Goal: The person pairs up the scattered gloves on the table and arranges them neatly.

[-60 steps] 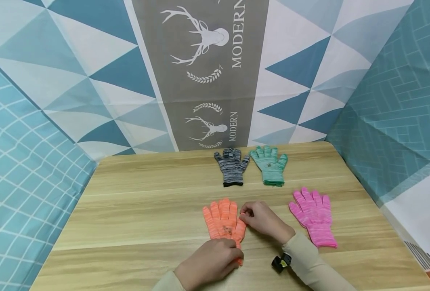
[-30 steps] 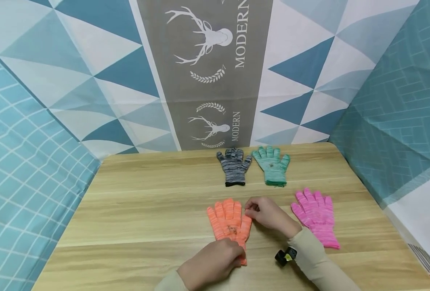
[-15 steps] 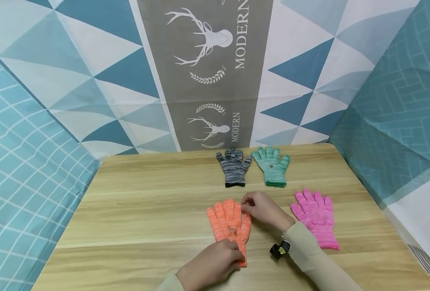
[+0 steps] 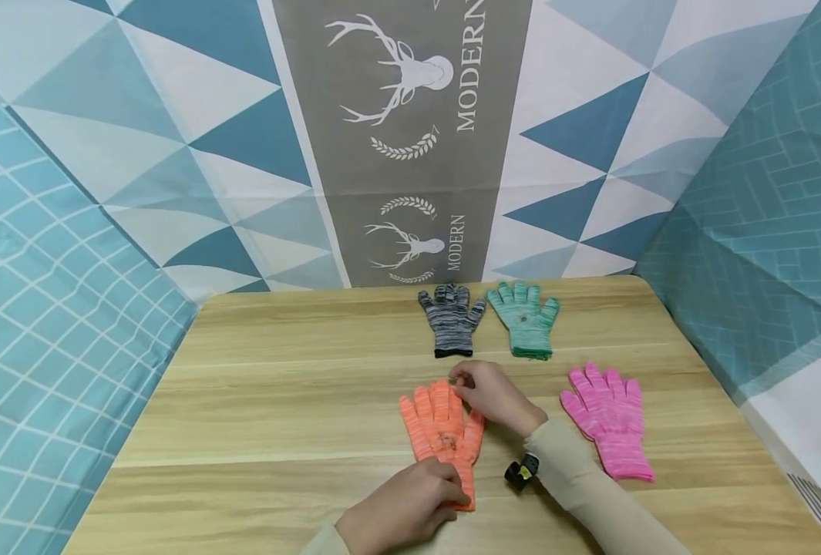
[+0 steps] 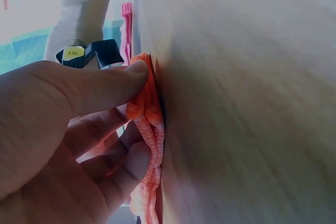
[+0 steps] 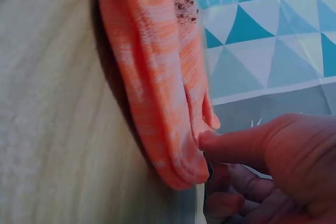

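An orange knit glove [image 4: 445,432] lies flat on the wooden table, fingers pointing away, with dark marks on its middle. My left hand [image 4: 408,502] pinches its cuff at the near end; in the left wrist view the left thumb [image 5: 113,83] presses on the cuff edge. At the far end, my right hand [image 4: 491,395] pinches the tip of a glove finger beside the glove's thumb. The right wrist view shows the right thumb [image 6: 236,144] against the orange fabric [image 6: 157,77], with the other fingers curled below it. Part of the cuff is hidden behind my left hand.
A pink glove [image 4: 611,422] lies to the right of my right arm. Along the back of the table are a grey-black glove [image 4: 452,320] and a green glove [image 4: 526,320]. Patterned cloth walls [image 4: 410,185] stand behind the table [image 4: 257,416] and at its sides.
My right hand has moved from the orange glove's thumb up and left to a neighbouring fingertip. My left hand stays at the cuff. The head view has shifted slightly.
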The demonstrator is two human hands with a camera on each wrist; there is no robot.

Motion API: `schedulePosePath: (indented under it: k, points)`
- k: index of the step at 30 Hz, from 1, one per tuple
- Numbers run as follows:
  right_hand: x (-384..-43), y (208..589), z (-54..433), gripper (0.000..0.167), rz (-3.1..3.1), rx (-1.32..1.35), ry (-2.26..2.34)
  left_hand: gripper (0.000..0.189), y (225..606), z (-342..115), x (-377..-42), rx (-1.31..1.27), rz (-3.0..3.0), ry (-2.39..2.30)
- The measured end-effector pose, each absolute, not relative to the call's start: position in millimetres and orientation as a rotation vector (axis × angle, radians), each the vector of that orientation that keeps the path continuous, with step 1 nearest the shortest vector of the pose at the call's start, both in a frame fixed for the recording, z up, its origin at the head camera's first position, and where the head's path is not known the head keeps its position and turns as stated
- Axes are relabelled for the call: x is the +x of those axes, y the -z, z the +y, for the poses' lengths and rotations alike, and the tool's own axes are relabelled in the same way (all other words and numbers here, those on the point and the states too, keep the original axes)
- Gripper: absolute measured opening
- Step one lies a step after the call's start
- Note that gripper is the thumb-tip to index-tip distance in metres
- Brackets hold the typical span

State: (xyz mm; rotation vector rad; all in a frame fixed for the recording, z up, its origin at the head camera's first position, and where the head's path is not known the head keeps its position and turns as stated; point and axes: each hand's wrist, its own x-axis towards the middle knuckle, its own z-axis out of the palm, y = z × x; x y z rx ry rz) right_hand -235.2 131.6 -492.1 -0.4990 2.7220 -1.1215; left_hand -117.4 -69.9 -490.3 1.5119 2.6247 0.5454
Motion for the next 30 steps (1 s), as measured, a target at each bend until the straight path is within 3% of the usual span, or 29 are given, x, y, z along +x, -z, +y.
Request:
schedulePosePath:
  k: [8, 17, 24, 30]
  points:
    - [-236.1, 494.1, 128.9, 0.006, 2.773, -0.494, 0.993, 0.015, 489.9, -69.7, -117.7, 1.509, 2.602, -0.568]
    - [-231.9, 485.2, 138.5, 0.012, 2.740, -0.388, 1.084, 0.014, 489.3, -69.7, -118.3, 1.501, 2.609, -0.570]
    - [-232.7, 486.2, 136.8, 0.004, 2.740, -0.419, 1.041, 0.015, 489.1, -70.3, -119.0, 1.492, 2.594, -0.579]
    - [-234.1, 482.5, 127.2, 0.008, 2.759, -0.454, 1.070, 0.014, 489.8, -70.9, -118.2, 1.501, 2.596, -0.585]
